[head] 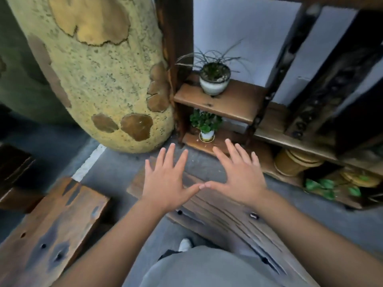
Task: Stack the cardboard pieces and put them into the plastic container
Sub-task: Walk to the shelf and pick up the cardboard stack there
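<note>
My left hand (165,179) and my right hand (238,175) are stretched out in front of me, palms down, fingers spread. The two thumb tips touch in the middle. Both hands are empty. They hover above a dark wooden bench (223,216) and the grey floor. No cardboard pieces and no plastic container are in view.
A large yellow textured pillar (99,79) stands at the left. A wooden shelf (228,100) behind my hands holds two potted plants (214,77), with round wooden containers (294,162) lower right. Another wooden bench (51,228) sits at the lower left. My shoe (185,244) shows below.
</note>
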Available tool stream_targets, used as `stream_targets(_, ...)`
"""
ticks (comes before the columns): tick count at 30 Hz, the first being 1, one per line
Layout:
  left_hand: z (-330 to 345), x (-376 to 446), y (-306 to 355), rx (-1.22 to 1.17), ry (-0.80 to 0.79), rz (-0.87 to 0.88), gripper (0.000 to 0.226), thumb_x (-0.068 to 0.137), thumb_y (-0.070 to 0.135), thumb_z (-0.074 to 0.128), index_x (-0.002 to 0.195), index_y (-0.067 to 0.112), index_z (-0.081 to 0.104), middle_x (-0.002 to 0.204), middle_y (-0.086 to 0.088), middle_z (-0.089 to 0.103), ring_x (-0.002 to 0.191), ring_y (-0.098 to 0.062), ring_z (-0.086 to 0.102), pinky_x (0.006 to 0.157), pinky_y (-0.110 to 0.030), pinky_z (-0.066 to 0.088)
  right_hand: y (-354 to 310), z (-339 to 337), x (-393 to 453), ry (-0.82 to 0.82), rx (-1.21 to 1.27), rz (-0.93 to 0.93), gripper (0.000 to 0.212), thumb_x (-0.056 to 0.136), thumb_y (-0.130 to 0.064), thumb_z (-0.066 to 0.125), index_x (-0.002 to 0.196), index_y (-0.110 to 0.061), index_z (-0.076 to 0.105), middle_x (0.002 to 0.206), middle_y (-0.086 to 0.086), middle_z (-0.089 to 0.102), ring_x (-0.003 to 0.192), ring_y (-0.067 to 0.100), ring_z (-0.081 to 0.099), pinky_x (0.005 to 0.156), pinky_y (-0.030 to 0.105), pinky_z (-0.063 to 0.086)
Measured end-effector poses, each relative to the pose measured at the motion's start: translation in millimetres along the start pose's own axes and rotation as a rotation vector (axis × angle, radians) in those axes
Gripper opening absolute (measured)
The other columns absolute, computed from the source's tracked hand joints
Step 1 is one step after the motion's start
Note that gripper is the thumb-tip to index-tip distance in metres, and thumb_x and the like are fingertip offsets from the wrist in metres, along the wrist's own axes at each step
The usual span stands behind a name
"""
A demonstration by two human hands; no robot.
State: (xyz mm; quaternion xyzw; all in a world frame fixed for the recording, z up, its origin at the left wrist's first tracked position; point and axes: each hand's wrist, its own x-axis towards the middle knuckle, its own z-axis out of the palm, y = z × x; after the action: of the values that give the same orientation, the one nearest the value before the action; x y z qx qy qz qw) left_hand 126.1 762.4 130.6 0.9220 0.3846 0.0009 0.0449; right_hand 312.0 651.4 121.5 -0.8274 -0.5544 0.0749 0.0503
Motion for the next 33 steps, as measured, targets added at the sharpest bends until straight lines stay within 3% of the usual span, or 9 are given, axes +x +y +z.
stream_targets(7,3.2,46.2,42.4,-0.013,-0.031,0.276,0.106,0.063,0.096,0.012,0.149,0.034,0.007,0.162,-0.004,0.004,0.147,-0.027,0.006,0.109,-0.064,0.018,38.1,-2.4,-35.1,0.028,0.044,0.290,0.106,0.059,-0.099,0.014,0.150,-0.044,0.006,0.164,-0.002,-0.001,0.149,0.025,0.007,0.115,0.059,0.012)
stream_targets(14,3.9,75.2,123.7,-0.059,-0.021,0.453,0.105,0.061,0.096,0.014,0.148,0.037,0.008,0.162,-0.002,0.005,0.147,-0.026,0.007,0.109,-0.063,0.017,100.6,-20.1,-75.9,0.064,0.036,0.460,0.105,0.060,-0.097,0.013,0.150,-0.043,0.006,0.164,-0.002,-0.002,0.149,0.024,0.005,0.115,0.058,0.011)
stream_targets(18,-2.4,94.2,175.4,-0.042,0.035,0.457,0.101,0.066,0.091,0.023,0.149,0.034,0.012,0.161,-0.005,0.008,0.146,-0.028,0.009,0.108,-0.062,0.019,154.7,-37.1,-85.9,0.087,0.021,0.467,0.102,0.064,-0.095,0.021,0.150,-0.042,0.007,0.164,-0.002,-0.001,0.148,0.024,0.007,0.114,0.058,0.013)
stream_targets(25,-20.3,121.0,256.5,-0.033,0.102,0.422,0.098,0.067,0.089,0.023,0.149,0.037,0.012,0.161,-0.004,0.007,0.146,-0.027,0.007,0.109,-0.063,0.020,245.9,-82.3,-89.6,0.201,-0.052,0.456,0.101,0.066,-0.093,0.026,0.150,-0.039,0.014,0.164,0.001,0.007,0.148,0.027,0.014,0.112,0.061,0.020)
stream_targets(33,-87.7,161.9,320.6,-0.031,0.280,0.417,0.091,0.071,0.087,0.020,0.149,0.040,0.011,0.162,-0.002,0.004,0.147,-0.026,0.002,0.111,-0.061,0.017,315.3,-166.3,-68.7,0.364,-0.136,0.413,0.100,0.068,-0.093,0.017,0.151,-0.037,0.012,0.164,0.001,0.005,0.149,0.026,0.012,0.114,0.060,0.019)
